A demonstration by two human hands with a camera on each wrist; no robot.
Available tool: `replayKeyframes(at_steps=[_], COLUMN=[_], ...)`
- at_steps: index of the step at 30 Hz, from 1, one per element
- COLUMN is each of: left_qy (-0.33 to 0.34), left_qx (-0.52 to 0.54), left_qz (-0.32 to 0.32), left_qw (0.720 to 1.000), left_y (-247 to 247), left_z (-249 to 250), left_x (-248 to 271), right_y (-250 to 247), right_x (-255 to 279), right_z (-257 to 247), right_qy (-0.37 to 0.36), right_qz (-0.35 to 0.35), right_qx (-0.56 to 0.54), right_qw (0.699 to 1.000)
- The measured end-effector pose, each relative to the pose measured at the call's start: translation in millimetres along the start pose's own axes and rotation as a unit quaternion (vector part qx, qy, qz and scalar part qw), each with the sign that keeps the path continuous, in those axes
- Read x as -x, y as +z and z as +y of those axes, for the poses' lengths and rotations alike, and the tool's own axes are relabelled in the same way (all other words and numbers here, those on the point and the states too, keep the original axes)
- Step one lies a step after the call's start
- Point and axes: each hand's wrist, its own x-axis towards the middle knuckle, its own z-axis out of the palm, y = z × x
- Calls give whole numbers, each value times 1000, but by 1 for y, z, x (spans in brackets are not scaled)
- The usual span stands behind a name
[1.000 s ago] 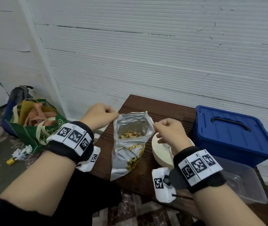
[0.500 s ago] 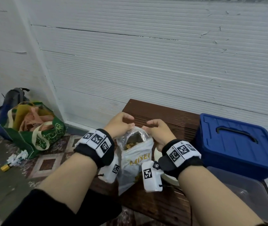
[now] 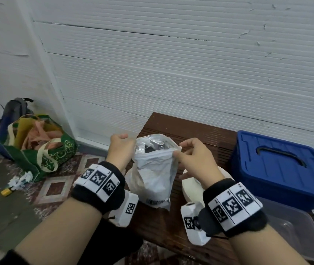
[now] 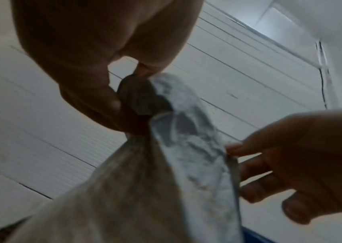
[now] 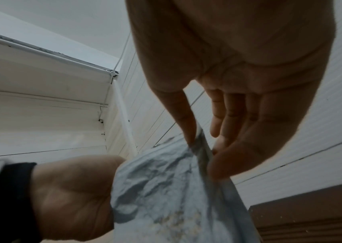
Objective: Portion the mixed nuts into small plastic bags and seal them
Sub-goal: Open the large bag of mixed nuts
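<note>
The silver foil mixed-nuts bag [image 3: 155, 173] stands upright on the brown wooden table [image 3: 194, 131], its mouth open at the top. My left hand [image 3: 120, 150] pinches the bag's left rim, and my right hand [image 3: 188, 155] pinches the right rim between thumb and forefinger. In the left wrist view the left fingers [image 4: 95, 92] curl round the crumpled bag [image 4: 165, 180] edge. From the right wrist the thumb [image 5: 184, 118] and fingers clamp the bag's [image 5: 176, 189] folded seam. The nuts inside are hidden from the head view.
A white bowl [image 3: 194, 186] sits right of the bag under my right wrist. A blue lidded box [image 3: 278, 169] and a clear plastic container [image 3: 295, 230] fill the table's right side. A green tote bag [image 3: 37, 146] and a backpack [image 3: 16, 108] lie on the floor at left.
Both hands lifted and turned the bag, so the printed front faces away and the plain back faces me. The mouth was squeezed narrower half a second ago and is stretched wider now.
</note>
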Motion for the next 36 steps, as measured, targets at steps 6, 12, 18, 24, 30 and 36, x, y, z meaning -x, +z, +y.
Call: replayKeyframes(at_steps=[6, 12, 18, 24, 30, 36], left_qy=[43, 94, 99, 13, 72, 107], left_qx=[-192, -222, -115, 11, -93, -176], left_qz=[-37, -53, -67, -82, -149, -141], left_qw=[980, 969, 986, 997, 982, 968], left_y=[-7, -12, -21, -23, -18, -15], left_z=[17, 16, 8, 0, 1, 13], left_x=[-2, 2, -3, -5, 4, -3], right_y=[13, 29, 31, 23, 24, 22], right_x=[7, -4, -11, -15, -15, -23], right_z=[1, -3, 0, 1, 10, -1], right_qy=[24, 14, 69, 205, 114, 34], right_qz=[50, 114, 94, 23, 19, 15], right_qx=[-102, -102, -185, -405, -262, -160], right_qw=[993, 988, 976, 891, 958, 986])
